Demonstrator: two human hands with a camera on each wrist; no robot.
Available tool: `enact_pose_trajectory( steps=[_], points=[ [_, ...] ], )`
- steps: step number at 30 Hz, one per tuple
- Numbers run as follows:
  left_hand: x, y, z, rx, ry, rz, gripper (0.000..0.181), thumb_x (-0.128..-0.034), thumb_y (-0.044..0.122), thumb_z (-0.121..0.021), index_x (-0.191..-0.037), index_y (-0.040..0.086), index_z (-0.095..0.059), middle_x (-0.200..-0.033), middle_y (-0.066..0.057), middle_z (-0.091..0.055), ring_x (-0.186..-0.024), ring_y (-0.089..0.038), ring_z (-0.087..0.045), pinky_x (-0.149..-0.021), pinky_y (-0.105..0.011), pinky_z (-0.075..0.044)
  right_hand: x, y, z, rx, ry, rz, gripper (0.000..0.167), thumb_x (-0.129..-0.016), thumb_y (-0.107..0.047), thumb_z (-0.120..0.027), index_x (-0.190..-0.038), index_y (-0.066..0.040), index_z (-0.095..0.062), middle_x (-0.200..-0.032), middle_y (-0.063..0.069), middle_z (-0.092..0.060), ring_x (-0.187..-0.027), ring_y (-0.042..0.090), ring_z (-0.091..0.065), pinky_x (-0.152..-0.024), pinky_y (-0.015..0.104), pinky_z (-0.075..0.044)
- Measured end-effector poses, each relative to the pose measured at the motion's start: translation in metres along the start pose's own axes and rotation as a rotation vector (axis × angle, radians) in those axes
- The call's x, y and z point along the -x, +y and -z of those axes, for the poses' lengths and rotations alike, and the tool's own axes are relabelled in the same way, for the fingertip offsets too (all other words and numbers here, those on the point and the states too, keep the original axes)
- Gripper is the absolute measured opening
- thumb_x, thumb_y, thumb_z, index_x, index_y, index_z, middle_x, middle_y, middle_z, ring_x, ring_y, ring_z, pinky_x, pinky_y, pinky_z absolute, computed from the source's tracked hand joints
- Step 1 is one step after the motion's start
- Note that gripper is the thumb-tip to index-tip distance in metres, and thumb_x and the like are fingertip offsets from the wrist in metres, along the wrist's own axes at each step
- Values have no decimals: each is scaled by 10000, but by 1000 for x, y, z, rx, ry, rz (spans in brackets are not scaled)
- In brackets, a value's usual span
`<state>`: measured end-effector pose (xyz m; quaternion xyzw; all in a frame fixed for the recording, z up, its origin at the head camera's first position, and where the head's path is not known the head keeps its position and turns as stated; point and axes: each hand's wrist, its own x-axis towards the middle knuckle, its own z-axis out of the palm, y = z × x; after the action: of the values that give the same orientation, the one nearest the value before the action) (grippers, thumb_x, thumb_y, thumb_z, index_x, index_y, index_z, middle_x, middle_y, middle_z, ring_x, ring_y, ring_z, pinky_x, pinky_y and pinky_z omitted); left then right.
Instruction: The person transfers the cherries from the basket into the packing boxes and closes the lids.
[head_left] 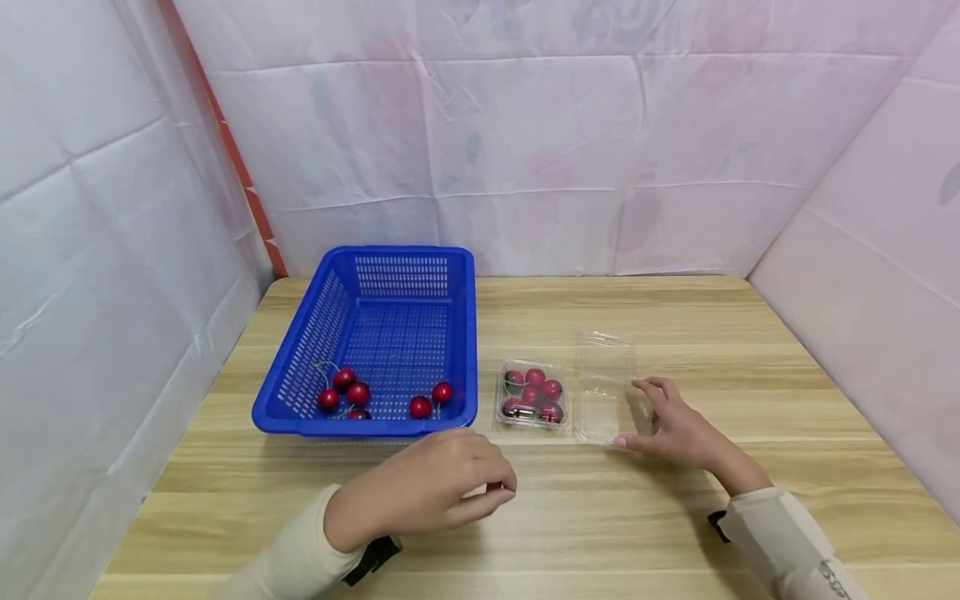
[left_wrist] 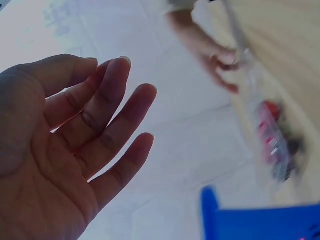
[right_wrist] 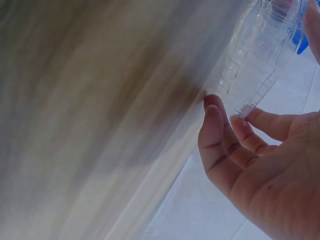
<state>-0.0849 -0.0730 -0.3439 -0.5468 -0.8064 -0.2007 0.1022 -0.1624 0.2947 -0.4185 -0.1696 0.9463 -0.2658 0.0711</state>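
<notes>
My left hand (head_left: 442, 483) hovers over the table just in front of the blue basket. Its fingers (left_wrist: 107, 92) are loosely bent, and nothing lies between them and the thumb. Over on the right, my right hand (head_left: 678, 429) holds the right side of an unfilled clear plastic clamshell box (head_left: 600, 408), whose lid is folded back behind it. Fingertips (right_wrist: 242, 120) touch the box's edge in the right wrist view. Left of that box sits a second clear clamshell box (head_left: 498, 417), filled with several red cherries (head_left: 535, 396). Its lid is hard to make out.
A blue plastic basket (head_left: 258, 408) stands on the left half of the wooden table (head_left: 675, 317). Several cherries (head_left: 358, 392), some with stems, lie at its near end. White cloth walls (head_left: 525, 125) enclose the table at the back and sides.
</notes>
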Motion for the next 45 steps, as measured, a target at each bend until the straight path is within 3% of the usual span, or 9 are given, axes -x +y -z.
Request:
enact_pose_trajectory(
  steps=[12,21,24,30,34,41,45],
  points=[
    [1,-6,37,-23,7,7,61,-929,154,-615,-888,174,-656,-833,104,-619,-773,-18,-539,-745,-144,-461,-1,1,0,-4,9,7,970,-752,-431,-795,-1419,71,-301,-1367,267,-273,-847,211,-466,-661,331,-409],
    [-2,-17,64,-78,49,57,42,-915,160,-639,-884,169,-665,-853,83,-603,-811,-49,-545,-737,-206,-488,1,3,-2,-16,2,-1,973,-760,-439,-786,-1430,59,-286,-1374,265,-263,-816,195,-449,-643,304,-395],
    [-4,-24,76,-60,50,122,26,-911,156,-651,-906,166,-675,-873,81,-615,-813,-56,-554,-732,-209,-493,1,3,-1,-15,-6,-6,983,-765,-455,-775,-1436,58,-272,-1383,271,-248,-776,173,-437,-611,270,-380],
    [-9,-39,101,-91,48,356,61,-908,178,-666,-962,169,-692,-920,79,-662,-854,-50,-604,-770,-242,-527,-1,5,-1,-9,-11,-6,996,-766,-480,-765,-1439,56,-264,-1386,273,-240,-724,152,-425,-571,246,-365],
    [-10,-55,112,-107,85,444,79,-908,163,-664,-968,129,-702,-916,28,-689,-865,-102,-638,-787,-305,-538,-1,6,-2,-8,-12,-15,1005,-760,-490,-766,-1442,52,-265,-1393,265,-237,-717,152,-427,-569,243,-368],
    [0,-85,113,-69,68,593,94,-923,155,-640,-983,115,-700,-918,-9,-690,-859,-149,-630,-800,-361,-533,-3,2,-4,-27,-27,-17,1001,-770,-487,-759,-1449,45,-251,-1410,280,-220,-726,154,-443,-570,252,-382],
    [8,-100,109,-49,43,636,92,-926,148,-632,-971,107,-701,-903,-18,-689,-842,-165,-622,-790,-381,-526,-2,1,-5,-27,-26,-11,987,-770,-463,-768,-1447,42,-256,-1409,283,-225,-714,134,-444,-560,248,-381]
  ],
)
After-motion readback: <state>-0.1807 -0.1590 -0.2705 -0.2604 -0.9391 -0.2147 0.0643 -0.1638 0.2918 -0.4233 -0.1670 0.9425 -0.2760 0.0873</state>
